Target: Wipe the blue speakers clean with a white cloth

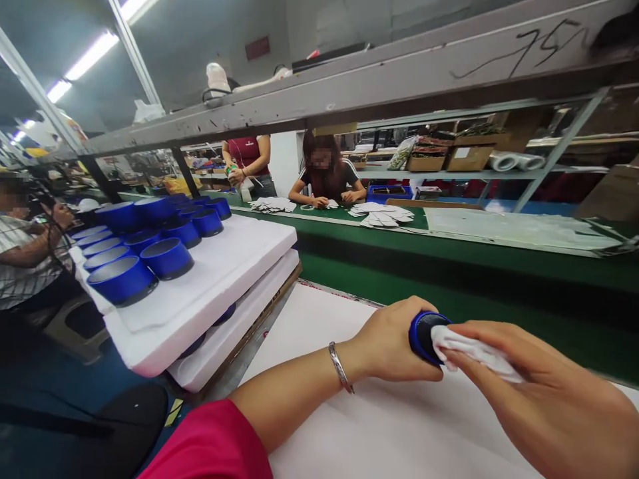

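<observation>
My left hand (394, 342) is wrapped round a small blue cylindrical part (422, 334) with a dark end face, held above the white worktop (389, 426). My right hand (549, 392) presses a white cloth (472, 351) against that end face, fingers closed on the cloth. A metal bracelet (340, 366) sits on my left wrist, and a pink sleeve (214, 446) covers the upper arm.
To the left, stacked white foam trays (234, 266) carry several blue cylindrical parts (167, 256). A green conveyor belt (449, 266) runs across behind the worktop. Two people work at the far side with white paper pieces (382, 214). Another person sits at far left. A grey shelf (399, 80) hangs overhead.
</observation>
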The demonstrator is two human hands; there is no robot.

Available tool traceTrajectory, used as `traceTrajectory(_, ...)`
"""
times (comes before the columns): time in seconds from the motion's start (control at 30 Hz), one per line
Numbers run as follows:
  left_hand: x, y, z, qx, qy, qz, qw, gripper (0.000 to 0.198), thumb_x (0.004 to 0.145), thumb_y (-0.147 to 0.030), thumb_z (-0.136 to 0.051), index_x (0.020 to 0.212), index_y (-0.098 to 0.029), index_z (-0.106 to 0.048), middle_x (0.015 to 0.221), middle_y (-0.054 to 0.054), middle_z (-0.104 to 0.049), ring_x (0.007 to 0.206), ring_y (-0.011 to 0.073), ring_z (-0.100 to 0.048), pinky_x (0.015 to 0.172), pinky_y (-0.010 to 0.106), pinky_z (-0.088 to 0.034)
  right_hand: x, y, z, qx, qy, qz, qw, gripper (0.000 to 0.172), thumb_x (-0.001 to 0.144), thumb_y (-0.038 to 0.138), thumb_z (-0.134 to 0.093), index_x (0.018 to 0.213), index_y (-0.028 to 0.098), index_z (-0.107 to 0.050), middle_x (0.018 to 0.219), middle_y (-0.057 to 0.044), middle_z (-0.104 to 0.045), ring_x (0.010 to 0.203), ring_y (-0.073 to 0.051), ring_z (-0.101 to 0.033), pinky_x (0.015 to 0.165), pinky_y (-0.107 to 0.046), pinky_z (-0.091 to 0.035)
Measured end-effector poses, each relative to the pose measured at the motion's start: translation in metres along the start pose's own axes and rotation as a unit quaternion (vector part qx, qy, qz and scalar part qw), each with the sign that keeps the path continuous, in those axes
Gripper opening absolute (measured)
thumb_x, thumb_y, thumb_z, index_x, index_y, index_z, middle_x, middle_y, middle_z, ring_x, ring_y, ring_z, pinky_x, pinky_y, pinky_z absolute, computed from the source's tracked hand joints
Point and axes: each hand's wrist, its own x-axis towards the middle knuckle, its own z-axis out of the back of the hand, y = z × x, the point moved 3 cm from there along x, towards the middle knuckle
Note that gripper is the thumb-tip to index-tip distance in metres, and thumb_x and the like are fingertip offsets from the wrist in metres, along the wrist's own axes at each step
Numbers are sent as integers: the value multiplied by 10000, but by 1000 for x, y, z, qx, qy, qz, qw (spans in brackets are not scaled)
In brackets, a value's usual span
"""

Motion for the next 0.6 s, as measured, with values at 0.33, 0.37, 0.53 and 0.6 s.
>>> traceTrajectory(0.33,1,1,-12,13,1,-46,999,636,601,-349,-859,1171,-270,-588,1198,42,-701,1100,281,-682,982,414,-580,10,11,8,-15,23,-16,1000,290,854,598,-664,887,360,-827,823,-13,-770,591,-226,-645,531,-354,-465)
traceTrajectory(0.37,1,0,-12,16,0,-52,999,629,608,-341,-859,1174,-269,-592,1212,43,-703,1114,280,-684,991,407,-578,10,11,9,-12,16,0,1000,278,881,578,-661,933,362,-829,886,-14,-785,625,-224,-664,550,-349,-473)
traceTrajectory(0.53,1,0,-14,38,9,-59,998,626,630,-321,-876,1193,-276,-607,1239,39,-714,1137,282,-702,988,397,-588,7,9,6,-7,89,19,996,259,877,584,-681,910,365,-816,848,-8,-774,644,-234,-689,565,-344,-507)
traceTrajectory(0.6,3,2,-15,44,11,-63,997,638,626,-320,-891,1197,-272,-609,1238,44,-718,1147,287,-706,994,401,-594,5,10,7,-5,55,26,998,225,898,527,-676,951,357,-814,888,-12,-780,682,-236,-704,618,-345,-546)
